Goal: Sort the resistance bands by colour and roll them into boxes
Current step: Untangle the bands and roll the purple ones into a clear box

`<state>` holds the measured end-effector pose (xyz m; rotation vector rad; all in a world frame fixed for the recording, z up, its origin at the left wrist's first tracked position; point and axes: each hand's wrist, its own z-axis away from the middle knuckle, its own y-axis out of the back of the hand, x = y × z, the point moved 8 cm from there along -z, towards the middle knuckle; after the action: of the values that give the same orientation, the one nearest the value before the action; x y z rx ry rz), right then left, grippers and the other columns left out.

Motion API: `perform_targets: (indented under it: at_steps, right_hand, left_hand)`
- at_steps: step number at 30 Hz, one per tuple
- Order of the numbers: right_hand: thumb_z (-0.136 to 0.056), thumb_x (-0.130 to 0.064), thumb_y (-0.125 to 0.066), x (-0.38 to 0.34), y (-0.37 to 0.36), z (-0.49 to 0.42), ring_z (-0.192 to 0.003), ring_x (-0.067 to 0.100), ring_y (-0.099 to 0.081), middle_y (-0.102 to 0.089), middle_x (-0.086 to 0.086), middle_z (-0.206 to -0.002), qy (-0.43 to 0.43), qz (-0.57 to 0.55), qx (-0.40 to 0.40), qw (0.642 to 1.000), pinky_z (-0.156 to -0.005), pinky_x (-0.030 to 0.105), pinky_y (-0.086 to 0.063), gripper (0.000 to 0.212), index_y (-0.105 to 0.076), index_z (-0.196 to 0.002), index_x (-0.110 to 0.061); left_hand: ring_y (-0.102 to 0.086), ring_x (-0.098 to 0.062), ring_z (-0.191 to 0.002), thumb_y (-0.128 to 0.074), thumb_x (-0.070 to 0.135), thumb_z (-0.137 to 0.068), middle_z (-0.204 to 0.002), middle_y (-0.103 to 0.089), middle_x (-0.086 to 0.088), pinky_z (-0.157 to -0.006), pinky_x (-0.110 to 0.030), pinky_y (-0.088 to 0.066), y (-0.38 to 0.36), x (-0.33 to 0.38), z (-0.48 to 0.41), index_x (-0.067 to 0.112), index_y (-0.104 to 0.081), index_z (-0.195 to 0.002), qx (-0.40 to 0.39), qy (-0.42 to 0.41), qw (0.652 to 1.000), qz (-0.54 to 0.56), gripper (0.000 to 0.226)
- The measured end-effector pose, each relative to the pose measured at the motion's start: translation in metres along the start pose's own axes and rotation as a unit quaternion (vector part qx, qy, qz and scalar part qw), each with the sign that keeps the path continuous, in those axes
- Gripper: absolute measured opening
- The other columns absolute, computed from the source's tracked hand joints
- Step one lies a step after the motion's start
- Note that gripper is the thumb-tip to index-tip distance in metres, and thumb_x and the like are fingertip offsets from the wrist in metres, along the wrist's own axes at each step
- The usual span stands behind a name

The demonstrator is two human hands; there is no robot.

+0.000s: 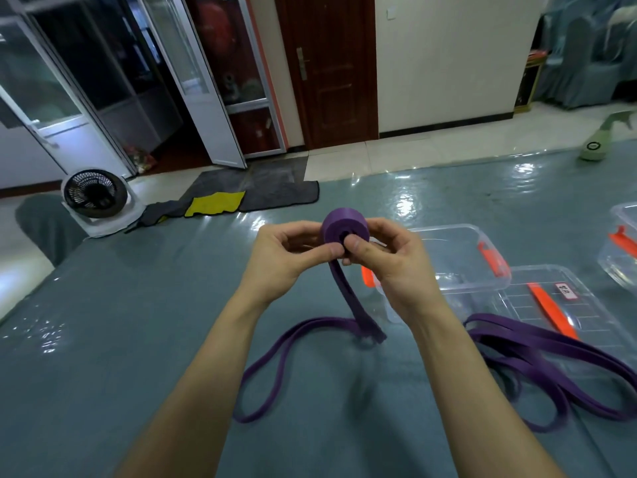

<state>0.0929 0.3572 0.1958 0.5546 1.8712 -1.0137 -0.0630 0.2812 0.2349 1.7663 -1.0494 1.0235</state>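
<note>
The purple resistance band (348, 298) is partly wound. Its roll (344, 226) is held up in the air between both hands, above the middle of the worktop (138, 322). The roll's flat face is turned toward the person, so its winding axis runs roughly from the person outward.

The left hand (286, 253) pinches the band just beneath the roll, thumb and forefinger curled onto it where the unwound part leaves. The right hand (393, 267) grips the roll from the other side. Its fingers (355, 244) curl round the roll, with the thumb pressed near the hole in the middle; the far fingers are hidden behind the roll.

The unwound length drops straight down from the roll to the worktop. There it lies as a long double loop (272, 360) reaching toward the person's left, with bare cloth around it, so it should feed up freely.

The clear box (448, 229) with orange latches stands open just beyond and to the right of the right hand, which makes that hand the nearer one for the drop. Its lid (517, 305) lies nearer the person, and the loose purple bands (551, 353) lie partly across it. A second box (620, 215) sits at the right edge. The near box looks empty, though its clear walls make that hard to be sure of.
</note>
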Motion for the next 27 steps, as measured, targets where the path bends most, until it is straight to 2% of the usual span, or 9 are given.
perform_targets:
  at_steps: [4, 7, 10, 12, 15, 17, 21, 24, 27]
  right_hand:
    - [-0.086, -0.008, -0.079, 0.014, -0.008, 0.003, -0.077, 0.018, -0.074, -0.077, 0.006, -0.095, -0.036, -0.049, -0.007, 0.998, -0.067, 0.024, -0.057, 0.026, -0.071, -0.109, 0.001]
    - [-0.088, -0.012, -0.084, 0.014, -0.001, 0.006, -0.069, 0.017, -0.07, -0.077, 0.003, -0.091, -0.044, 0.086, -0.026, 0.995, -0.062, 0.022, -0.049, 0.029, -0.075, -0.114, -0.004]
    - [-0.076, -0.032, -0.095, 0.005, 0.004, 0.007, -0.067, 0.015, -0.068, -0.078, -0.006, -0.101, -0.041, 0.209, -0.057, 0.975, -0.063, 0.021, -0.051, 0.05, -0.079, -0.122, -0.027]
    - [-0.073, -0.033, -0.097, -0.001, -0.001, 0.007, -0.064, 0.016, -0.067, -0.075, -0.008, -0.11, -0.02, 0.284, -0.083, 0.955, -0.066, 0.024, -0.058, 0.057, -0.077, -0.127, -0.033]
    - [-0.082, -0.026, -0.094, -0.002, -0.022, 0.01, -0.061, 0.017, -0.071, -0.071, -0.006, -0.103, 0.017, 0.39, -0.122, 0.913, -0.065, 0.037, -0.061, 0.031, -0.08, -0.109, -0.023]
    - [-0.086, -0.029, -0.091, 0.002, -0.033, 0.014, -0.062, 0.014, -0.073, -0.069, -0.007, -0.105, 0.019, 0.447, -0.144, 0.883, -0.07, 0.041, -0.062, 0.025, -0.074, -0.104, -0.024]
    - [-0.085, -0.038, -0.091, -0.001, -0.046, 0.016, -0.071, 0.008, -0.068, -0.067, -0.009, -0.104, 0.048, 0.535, -0.165, 0.827, -0.079, 0.039, -0.059, 0.033, -0.074, -0.11, -0.025]
    - [-0.085, -0.026, -0.092, -0.011, -0.041, 0.015, -0.072, 0.015, -0.073, -0.068, -0.001, -0.097, 0.081, 0.486, -0.127, 0.861, -0.078, 0.043, -0.06, 0.028, -0.078, -0.106, -0.014]
    - [-0.082, -0.009, -0.093, -0.02, -0.021, 0.013, -0.066, 0.021, -0.077, -0.074, 0.011, -0.09, 0.068, 0.333, -0.073, 0.938, -0.065, 0.037, -0.061, 0.027, -0.076, -0.103, -0.006]
  left_hand:
    - [-0.083, -0.024, -0.101, -0.092, 0.021, -0.077, -0.106, -0.085, -0.008, -0.088, -0.026, -0.063, 0.004, -0.002, -0.001, 0.015, -0.085, -0.11, -0.008, 0.012, 1.0, 0.001, 0.034]
    - [-0.083, -0.024, -0.098, -0.093, 0.023, -0.076, -0.102, -0.085, -0.006, -0.086, -0.027, -0.064, 0.01, -0.002, 0.001, 0.014, -0.085, -0.108, -0.028, 0.027, 0.998, -0.046, 0.034]
    - [-0.081, -0.014, -0.087, -0.099, 0.025, -0.075, -0.091, -0.085, 0.002, -0.085, -0.029, -0.063, 0.017, 0.006, 0.0, 0.018, -0.087, -0.101, -0.066, 0.016, 0.982, -0.178, 0.029]
    - [-0.079, -0.008, -0.081, -0.101, 0.03, -0.076, -0.083, -0.083, 0.01, -0.082, -0.032, -0.063, 0.014, 0.016, 0.0, 0.024, -0.089, -0.096, -0.123, 0.002, 0.944, -0.306, 0.024]
    - [-0.076, -0.003, -0.078, -0.095, 0.039, -0.073, -0.077, -0.08, 0.016, -0.076, -0.037, -0.062, 0.001, 0.029, 0.0, 0.033, -0.086, -0.087, -0.2, -0.004, 0.856, -0.477, 0.018]
    - [-0.073, -0.002, -0.076, -0.091, 0.049, -0.072, -0.076, -0.079, 0.018, -0.073, -0.036, -0.06, -0.004, 0.038, -0.001, 0.037, -0.081, -0.08, -0.226, -0.005, 0.805, -0.549, 0.018]
    - [-0.069, -0.002, -0.074, -0.09, 0.058, -0.072, -0.076, -0.077, 0.021, -0.064, -0.03, -0.052, -0.005, 0.05, -0.006, 0.043, -0.075, -0.076, -0.244, -0.023, 0.761, -0.6, 0.021]
    - [-0.07, 0.003, -0.081, -0.09, 0.063, -0.072, -0.081, -0.078, 0.025, -0.061, -0.021, -0.046, 0.006, 0.055, -0.011, 0.044, -0.082, -0.087, -0.205, -0.041, 0.787, -0.581, 0.026]
    - [-0.074, 0.002, -0.095, -0.098, 0.049, -0.073, -0.093, -0.081, 0.022, -0.077, -0.012, -0.055, 0.022, 0.047, -0.007, 0.044, -0.085, -0.099, -0.169, 0.0, 0.901, -0.4, 0.03]
